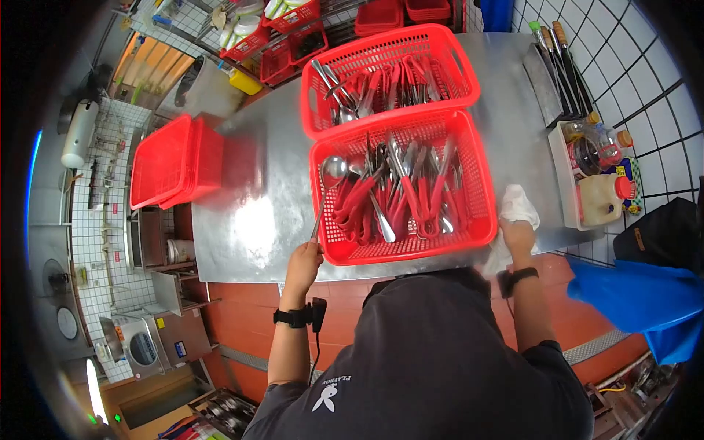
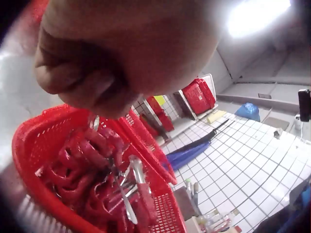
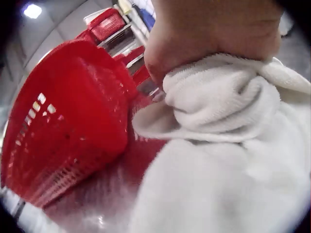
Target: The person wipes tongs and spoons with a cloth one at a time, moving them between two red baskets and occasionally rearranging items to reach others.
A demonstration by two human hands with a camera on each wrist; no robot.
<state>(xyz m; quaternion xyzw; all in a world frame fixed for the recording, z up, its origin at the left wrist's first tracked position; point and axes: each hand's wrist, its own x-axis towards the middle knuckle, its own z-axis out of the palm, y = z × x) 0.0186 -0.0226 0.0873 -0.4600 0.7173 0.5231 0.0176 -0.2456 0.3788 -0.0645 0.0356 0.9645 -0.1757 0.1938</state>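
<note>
My left hand [image 1: 302, 265] grips the thin handle of a metal ladle [image 1: 335, 167] at the left side of the near red basket [image 1: 317, 158]. The ladle's round bowl lies over the basket's left part, above a heap of red-handled utensils [image 1: 352, 209]. From the left wrist, the curled fingers [image 2: 87, 80] show above the basket, and the ladle is mostly hidden. My right hand [image 1: 518, 238] holds a bunched white cloth [image 1: 518, 205] just right of that basket. In the right wrist view the cloth [image 3: 218, 102] hangs in folds beneath the hand.
A second red basket [image 1: 389, 35] with more metal utensils stands directly behind. Empty stacked red bins [image 1: 165, 165] sit at the left end of the steel table [image 1: 257, 183]. Along the right wall are a white tray [image 1: 565, 183] of bottles and a metal holder [image 1: 541, 88] with long-handled tools.
</note>
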